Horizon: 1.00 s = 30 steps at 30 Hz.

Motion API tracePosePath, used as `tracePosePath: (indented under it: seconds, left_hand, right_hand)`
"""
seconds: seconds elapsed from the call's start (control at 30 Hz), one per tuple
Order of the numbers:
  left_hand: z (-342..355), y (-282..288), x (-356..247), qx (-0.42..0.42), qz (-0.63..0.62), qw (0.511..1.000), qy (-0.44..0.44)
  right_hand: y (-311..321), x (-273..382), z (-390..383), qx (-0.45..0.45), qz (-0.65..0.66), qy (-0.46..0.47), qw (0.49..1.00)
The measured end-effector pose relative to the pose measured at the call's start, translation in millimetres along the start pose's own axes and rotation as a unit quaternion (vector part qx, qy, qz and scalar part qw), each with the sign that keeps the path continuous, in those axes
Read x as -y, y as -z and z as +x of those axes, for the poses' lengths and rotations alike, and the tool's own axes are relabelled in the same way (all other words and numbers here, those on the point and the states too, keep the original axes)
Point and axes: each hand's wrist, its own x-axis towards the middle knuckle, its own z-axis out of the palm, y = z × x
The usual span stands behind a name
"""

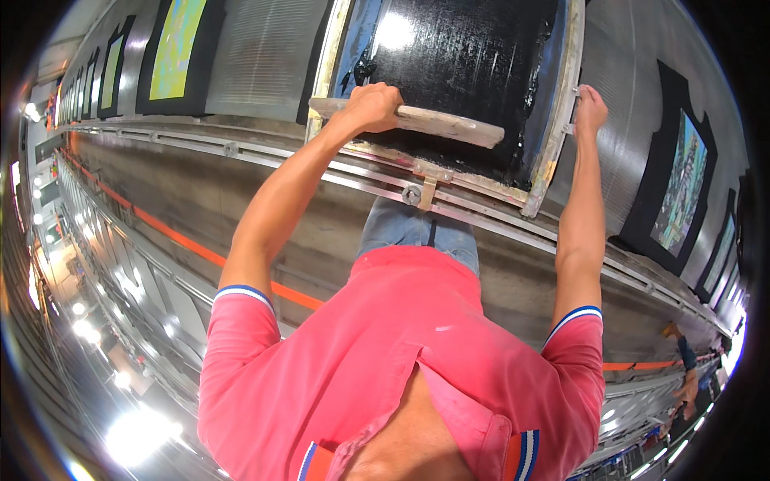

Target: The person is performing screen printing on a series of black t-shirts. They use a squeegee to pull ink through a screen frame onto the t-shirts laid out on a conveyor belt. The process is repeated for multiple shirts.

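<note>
My left hand [374, 107] is closed round the wooden handle of a long squeegee [455, 127], which lies across the near part of a printing screen. The screen's frame [564, 100] is pale, worn and ink-stained. Wet black ink [473, 60] covers much of its mesh and shines under the light, with a bluish border at the sides. At the frame's right edge my right hand [591, 109] is closed beside small metal fittings, its fingers gripping the frame's side there. What lies under the screen is hidden.
A metal rail [497, 219] with a clamp [425, 188] runs along the table's near edge. Black fabric pieces with a yellow-green print [176, 48] and a multicoloured print [680, 192] lie either side. An orange strip [180, 236] runs behind me. Another person [686, 377] is far right.
</note>
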Motion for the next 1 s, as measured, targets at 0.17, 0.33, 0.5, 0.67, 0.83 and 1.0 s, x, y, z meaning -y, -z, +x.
tracePosePath:
  seconds: [0.17,0.33,0.5,0.67,0.83,1.0]
  left_hand:
    - [37.3,-14.6,12.1,0.121,0.033,0.992,0.005]
    - [73.3,-4.3,-1.8,0.337,0.033,0.941,0.025]
    - [83.3,47.7,-8.0,0.290,0.042,0.956,0.005]
    - [113.3,79.4,-41.0,-0.009,0.019,0.999,-0.049]
    - [195.2,145.5,-25.9,-0.147,0.105,0.982,-0.060]
    - [245.3,208.5,13.6,-0.180,0.139,0.973,-0.040]
  right_hand:
    - [-4.4,25.6,-4.1,-0.009,-0.041,0.000,0.999]
    - [0.3,28.5,-21.0,-0.011,-0.096,0.049,0.994]
    - [15.8,59.5,-57.2,-0.060,-0.428,0.144,0.890]
    - [-15.0,240.2,-96.5,0.399,-0.367,0.249,0.803]
    - [-71.1,238.7,2.0,0.352,-0.417,0.275,0.791]
    - [-91.9,279.9,72.7,0.271,-0.462,0.347,0.770]
